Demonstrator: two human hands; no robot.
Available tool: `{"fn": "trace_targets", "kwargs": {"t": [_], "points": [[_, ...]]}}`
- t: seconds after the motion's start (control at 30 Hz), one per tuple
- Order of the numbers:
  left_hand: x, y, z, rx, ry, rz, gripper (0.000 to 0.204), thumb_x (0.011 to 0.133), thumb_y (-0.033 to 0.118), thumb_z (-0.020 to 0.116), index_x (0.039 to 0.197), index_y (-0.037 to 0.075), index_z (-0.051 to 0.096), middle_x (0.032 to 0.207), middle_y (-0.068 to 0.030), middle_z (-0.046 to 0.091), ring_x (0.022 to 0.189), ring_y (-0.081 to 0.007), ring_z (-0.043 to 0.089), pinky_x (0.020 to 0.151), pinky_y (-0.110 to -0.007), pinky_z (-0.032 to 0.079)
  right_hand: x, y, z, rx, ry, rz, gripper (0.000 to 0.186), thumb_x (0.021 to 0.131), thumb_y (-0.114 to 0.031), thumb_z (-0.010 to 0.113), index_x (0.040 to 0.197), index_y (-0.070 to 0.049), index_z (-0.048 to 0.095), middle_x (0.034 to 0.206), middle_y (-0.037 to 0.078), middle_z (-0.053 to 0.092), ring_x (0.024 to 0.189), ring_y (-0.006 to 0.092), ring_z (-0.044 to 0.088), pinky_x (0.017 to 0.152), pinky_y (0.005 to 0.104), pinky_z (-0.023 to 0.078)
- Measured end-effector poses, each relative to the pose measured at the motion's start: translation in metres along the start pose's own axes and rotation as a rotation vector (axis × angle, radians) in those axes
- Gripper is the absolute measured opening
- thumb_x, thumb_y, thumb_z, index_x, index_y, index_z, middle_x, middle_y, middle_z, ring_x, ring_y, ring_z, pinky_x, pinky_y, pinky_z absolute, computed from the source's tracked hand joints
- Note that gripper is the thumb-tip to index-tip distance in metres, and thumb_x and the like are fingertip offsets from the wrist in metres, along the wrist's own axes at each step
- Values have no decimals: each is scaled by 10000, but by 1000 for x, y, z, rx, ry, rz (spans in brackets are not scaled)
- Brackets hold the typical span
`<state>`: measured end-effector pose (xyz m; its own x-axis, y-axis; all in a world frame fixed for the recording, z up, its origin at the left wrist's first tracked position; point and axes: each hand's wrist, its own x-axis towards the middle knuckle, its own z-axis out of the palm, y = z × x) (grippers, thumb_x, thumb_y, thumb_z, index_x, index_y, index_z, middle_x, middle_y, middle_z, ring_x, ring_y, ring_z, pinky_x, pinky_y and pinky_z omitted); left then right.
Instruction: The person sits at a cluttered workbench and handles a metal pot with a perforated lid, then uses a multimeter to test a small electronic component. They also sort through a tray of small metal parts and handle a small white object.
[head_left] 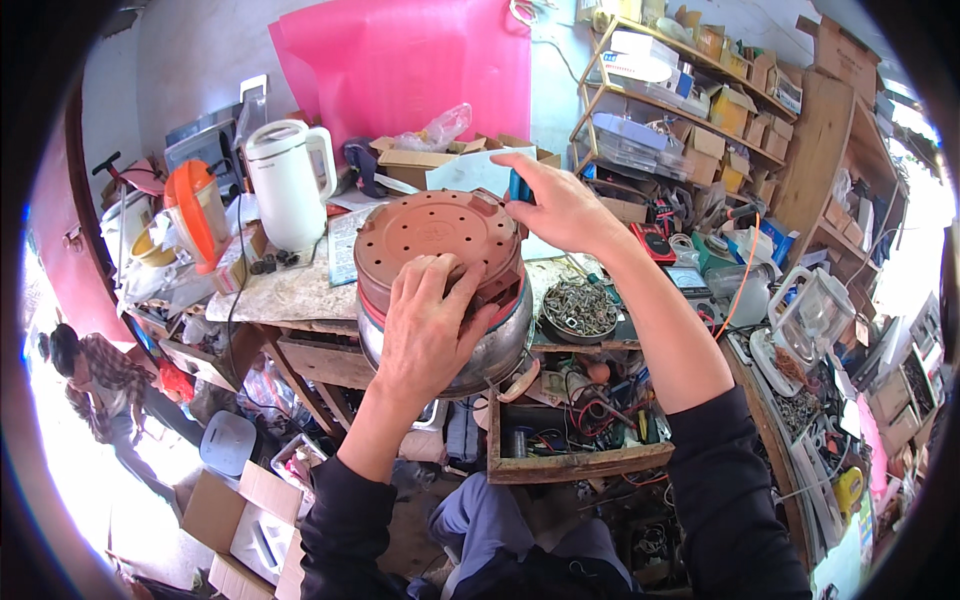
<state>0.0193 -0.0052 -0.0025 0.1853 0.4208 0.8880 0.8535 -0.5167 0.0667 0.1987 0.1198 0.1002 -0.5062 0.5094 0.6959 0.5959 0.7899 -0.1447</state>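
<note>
A round brown plastic base (432, 232) with small holes faces up on top of a silver metal appliance body (505, 345), with a reddish band between them. My left hand (430, 325) grips the base's near edge, its fingers curled over the top and the thumb toward the right. At the far right rim, my right hand (565, 205) is closed on a blue-handled tool (519, 188), with the index finger stretched out over it. The tool's lower end is hidden behind the base, so its exact kind does not show.
Right of the appliance stands a bowl of screws (580, 308). Below it, an open wooden drawer (580, 465) holds wires and tools. A white jug (288, 185) and an orange jug (195, 215) stand at left. An open cardboard box (240, 520) and another person (110, 385) are lower left.
</note>
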Motion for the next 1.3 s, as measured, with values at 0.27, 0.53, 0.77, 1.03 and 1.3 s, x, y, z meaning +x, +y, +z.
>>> {"fn": "trace_targets", "kwargs": {"t": [0.27,0.53,0.77,1.03,1.3], "points": [[1,-1,1,-11,7,12,449,812,159,782,1224,20,671,1201,-148,566,1153,-370,532,1011,-482,437,4,6,-8,180,-110,28,486,876,-334,755,1278,-95,625,980,197,717,890,363,699,783,456,523],[0,-3,2,13,8,21,453,818,168,782,1235,31,671,1208,-149,568,1163,-388,527,1024,-498,430,2,-3,-7,53,-39,8,470,854,-180,764,1293,-87,626,938,154,713,814,264,674,768,388,521],[1,-1,-2,-18,7,19,461,828,189,779,1249,41,665,1203,-171,576,1152,-403,532,1058,-516,417,33,-10,-2,213,157,65,480,838,-198,798,1268,-65,633,919,116,711,823,200,664,789,352,519],[2,-3,0,-23,2,12,465,806,199,799,1226,38,681,1184,-169,580,1137,-389,541,1046,-501,423,75,0,63,206,183,-14,433,875,-176,747,1252,-33,592,959,208,706,934,381,689,837,440,507],[1,-3,-1,-26,-3,9,480,786,194,810,1222,41,681,1165,-147,571,1137,-353,544,1073,-497,407,79,1,81,224,153,12,443,865,-182,749,1252,-33,594,969,227,705,956,398,681,853,460,499]]}}
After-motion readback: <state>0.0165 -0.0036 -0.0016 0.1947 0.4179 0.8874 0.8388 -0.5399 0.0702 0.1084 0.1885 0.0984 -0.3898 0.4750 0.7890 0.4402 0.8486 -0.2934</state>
